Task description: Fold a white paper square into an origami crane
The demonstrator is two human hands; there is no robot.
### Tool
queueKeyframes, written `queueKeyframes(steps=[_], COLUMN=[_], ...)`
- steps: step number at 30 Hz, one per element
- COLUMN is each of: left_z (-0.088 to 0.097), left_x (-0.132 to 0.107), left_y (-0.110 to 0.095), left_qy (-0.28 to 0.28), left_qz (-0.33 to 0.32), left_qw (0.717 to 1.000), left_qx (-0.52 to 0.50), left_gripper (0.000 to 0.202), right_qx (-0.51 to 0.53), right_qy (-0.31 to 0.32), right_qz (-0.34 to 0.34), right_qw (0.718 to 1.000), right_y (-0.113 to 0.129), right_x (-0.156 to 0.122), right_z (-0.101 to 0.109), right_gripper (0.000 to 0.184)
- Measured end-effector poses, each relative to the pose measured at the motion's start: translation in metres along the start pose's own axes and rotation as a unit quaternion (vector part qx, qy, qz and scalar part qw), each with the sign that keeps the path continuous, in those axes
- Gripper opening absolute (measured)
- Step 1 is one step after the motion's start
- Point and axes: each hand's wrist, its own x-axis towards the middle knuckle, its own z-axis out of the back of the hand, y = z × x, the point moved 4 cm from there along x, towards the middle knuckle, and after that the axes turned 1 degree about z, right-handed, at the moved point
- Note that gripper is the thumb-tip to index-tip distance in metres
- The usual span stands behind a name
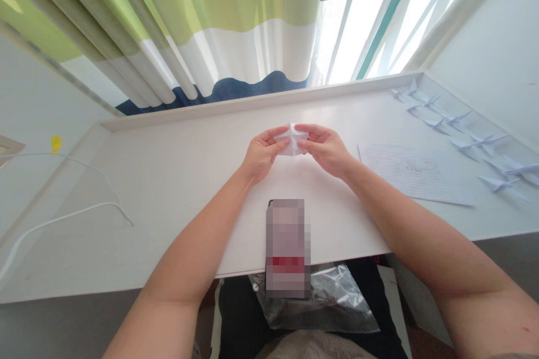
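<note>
A small piece of folded white paper (291,147) with creases meeting near its middle is held up over the white desk. My left hand (261,151) pinches its left side between thumb and fingers. On the opposite side, my right hand (326,148) grips the paper the same way, thumb in front. Both hands are closed on it, and some fingertips are hidden behind the paper. Below the hands, a phone-shaped object (287,247), blurred out by pixels, lies at the desk's front edge.
Several folded paper cranes (475,143) stand along the desk's right side. Beside them lies a printed sheet (415,174). White cables (84,210) cross the left part of the desk (177,190). A clear plastic bag (337,297) rests on my lap. Behind hangs a curtain (252,0).
</note>
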Motion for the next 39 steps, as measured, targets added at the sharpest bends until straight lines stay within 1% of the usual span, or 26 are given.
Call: queueKeyframes(steps=[5,9,11,16,18,21,26,29,33,36,39], left_z=[-0.001,0.001,0.002,0.002,0.002,0.002,-0.001,-0.002,-0.004,-0.005,-0.007], left_x=[0.001,0.001,0.001,0.001,0.001,0.001,-0.002,-0.003,-0.004,-0.005,-0.006], left_y=[0.005,0.008,0.007,0.006,0.006,0.005,0.005,0.007,0.007,0.005,0.003], left_qy=[-0.015,-0.053,-0.062,-0.043,-0.046,-0.043,-0.011,0.002,0.011,0.018,0.025], left_qz=[-0.005,-0.003,0.001,-0.005,-0.013,-0.011,0.021,0.038,0.048,0.05,0.045], left_qw=[1.0,0.998,0.998,0.999,0.999,0.999,1.0,0.999,0.998,0.998,0.998], left_qx=[0.012,0.019,0.021,0.016,0.018,0.02,0.021,0.029,0.027,0.024,0.022], left_gripper=[0.046,0.047,0.048,0.044,0.039,0.037,0.04,0.041,0.041,0.042,0.046], right_qx=[-0.006,-0.028,-0.044,-0.068,-0.056,-0.017,0.042,0.038,0.021,0.02,0.017], right_qy=[0.006,-0.019,-0.029,-0.038,-0.034,-0.028,-0.053,-0.075,-0.092,-0.08,-0.04], right_qz=[-0.002,0.006,0.012,0.022,0.02,-0.001,-0.039,-0.036,-0.027,-0.029,-0.03], right_qw=[1.0,0.999,0.999,0.997,0.998,0.999,0.997,0.996,0.995,0.996,0.999], right_y=[-0.007,-0.009,-0.009,-0.007,-0.006,-0.003,0.003,0.005,0.006,0.006,0.004], right_x=[0.002,0.003,0.003,0.002,0.002,0.002,0.003,0.005,0.005,0.004,0.003], right_z=[0.001,0.002,0.003,0.003,0.003,0.004,0.009,0.011,0.014,0.014,0.011], right_gripper=[0.046,0.047,0.048,0.05,0.052,0.052,0.041,0.035,0.034,0.034,0.041])
